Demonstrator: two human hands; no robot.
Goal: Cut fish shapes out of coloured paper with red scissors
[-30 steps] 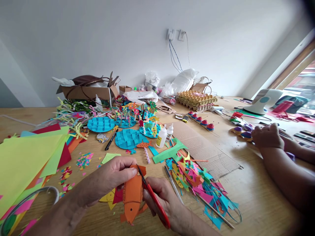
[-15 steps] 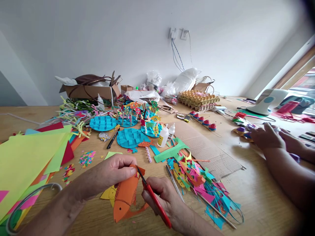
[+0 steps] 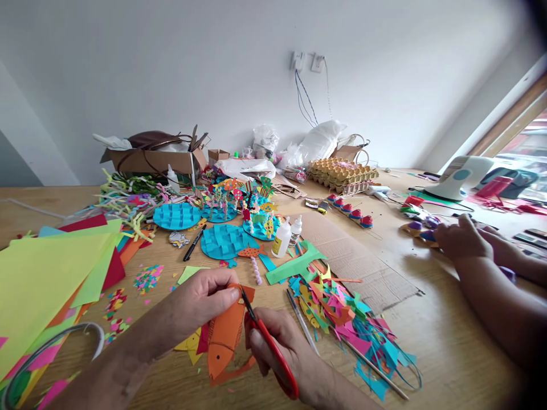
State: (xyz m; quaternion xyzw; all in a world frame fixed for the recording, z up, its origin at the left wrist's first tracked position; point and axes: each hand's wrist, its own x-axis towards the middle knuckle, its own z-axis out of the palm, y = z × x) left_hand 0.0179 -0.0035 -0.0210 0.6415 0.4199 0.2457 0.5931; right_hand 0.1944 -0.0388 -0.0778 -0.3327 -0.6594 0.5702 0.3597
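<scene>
An orange paper fish point(image 3: 226, 336), with a drawn eye and scale lines, hangs head-down from my left hand point(image 3: 213, 293), pinched near its tail end. My right hand point(image 3: 284, 347) is closed round the red handles of a pair of scissors point(image 3: 276, 353). The dark blades meet the orange paper beside my left fingertips. Beneath the fish lie yellow paper fish pieces point(image 3: 190, 344) and an orange offcut point(image 3: 237, 370) on the table. Just beyond my hands, a small orange fish point(image 3: 251, 251) on a lilac twisted stick rests by a blue paper disc point(image 3: 226, 239).
Paper scraps point(image 3: 342, 319) heap to the right, with a silver pen point(image 3: 302, 322) beside them. Glue bottles point(image 3: 282, 238) stand by a cardboard sheet point(image 3: 350, 256). Coloured paper sheets point(image 3: 55, 273) cover the left side. Another person's hands point(image 3: 465, 242) work at far right.
The orange fish has shifted slightly right and turned more upright in my left hand. The scissors remain at its upper edge. The whole view has moved a little.
</scene>
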